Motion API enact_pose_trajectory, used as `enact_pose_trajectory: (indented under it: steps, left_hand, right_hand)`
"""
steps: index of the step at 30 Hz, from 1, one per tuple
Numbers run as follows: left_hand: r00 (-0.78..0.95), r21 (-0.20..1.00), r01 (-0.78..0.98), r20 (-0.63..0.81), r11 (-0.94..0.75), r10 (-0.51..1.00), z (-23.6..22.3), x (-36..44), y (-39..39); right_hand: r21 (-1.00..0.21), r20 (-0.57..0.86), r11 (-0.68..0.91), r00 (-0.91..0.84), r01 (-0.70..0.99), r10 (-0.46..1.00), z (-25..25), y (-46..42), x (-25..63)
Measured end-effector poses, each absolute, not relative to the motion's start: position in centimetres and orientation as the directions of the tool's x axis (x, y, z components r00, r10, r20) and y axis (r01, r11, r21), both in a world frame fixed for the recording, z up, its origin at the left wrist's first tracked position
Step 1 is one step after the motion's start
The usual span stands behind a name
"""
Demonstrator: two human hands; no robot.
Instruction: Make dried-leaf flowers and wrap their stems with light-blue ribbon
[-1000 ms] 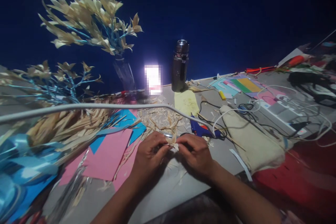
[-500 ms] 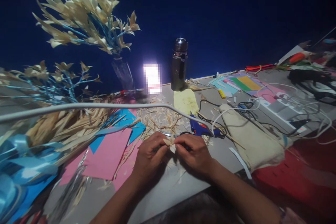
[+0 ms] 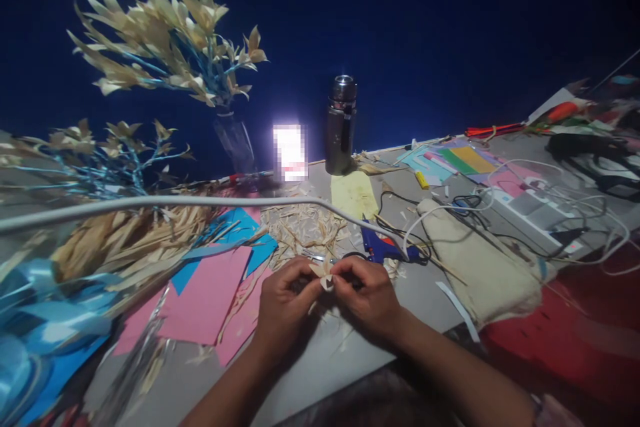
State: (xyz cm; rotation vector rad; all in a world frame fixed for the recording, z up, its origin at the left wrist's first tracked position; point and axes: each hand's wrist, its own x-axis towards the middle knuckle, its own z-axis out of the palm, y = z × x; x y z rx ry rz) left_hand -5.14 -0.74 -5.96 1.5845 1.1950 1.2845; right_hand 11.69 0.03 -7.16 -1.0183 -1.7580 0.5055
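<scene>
Between my two hands is a small cream flower point(image 3: 326, 273) with pointed petals that look like dried husk. My left hand point(image 3: 290, 290) pinches its left side with thumb and forefinger. From the right, my right hand point(image 3: 367, 290) grips the other side with bent fingers. Just beyond the fingers, partly hidden, lies a pair of scissors point(image 3: 316, 255). A blue glue gun point(image 3: 383, 247) rests behind my right hand. Husk scraps point(image 3: 305, 223) are strewn over the grey table point(image 3: 320, 373) ahead of my hands.
A white cable point(image 3: 175, 201) crosses the view. Pink paper point(image 3: 205, 297), blue ribbon point(image 3: 35, 320) and husk bundles point(image 3: 100, 240) lie left. Behind stand a flask point(image 3: 341, 127), a bright light point(image 3: 290, 152) and a vase point(image 3: 235, 140) of husk flowers. Right are a cream cloth point(image 3: 480, 267) and power strip point(image 3: 525, 220).
The flower has turned slightly between my fingers, and its petals look more spread. My left hand has shifted a little; both hands keep their hold.
</scene>
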Motion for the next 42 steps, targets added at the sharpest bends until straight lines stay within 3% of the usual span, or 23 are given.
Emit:
enact_pose_trajectory:
  steps: [16, 25, 32, 42]
  left_hand:
    - [0.147, 0.8, 0.323, 0.486, -0.506, 0.862, -5.2, -5.4, -0.7]
    - [0.314, 0.787, 0.245, 0.488, -0.566, 0.814, -5.6, -6.7, -0.3]
    - [0.3, 0.8, 0.231, 0.483, -0.554, 0.823, -5.7, -6.9, -0.2]
    - [0.292, 0.801, 0.295, 0.443, -0.521, 0.848, -5.6, -6.4, -0.4]
  right_hand:
    - [-0.724, 0.573, 0.583, -0.15, 0.367, 0.806, -7.1, 0.0, 12.1]
    - [-0.694, 0.553, 0.629, -0.3, 0.349, 0.777, -6.9, 0.7, 13.3]
    - [-0.619, 0.623, 0.71, -0.341, 0.335, 0.704, -7.1, 1.1, 13.7]
    - [-0.733, 0.499, 0.571, -0.279, 0.369, 0.82, -7.3, 1.1, 13.6]
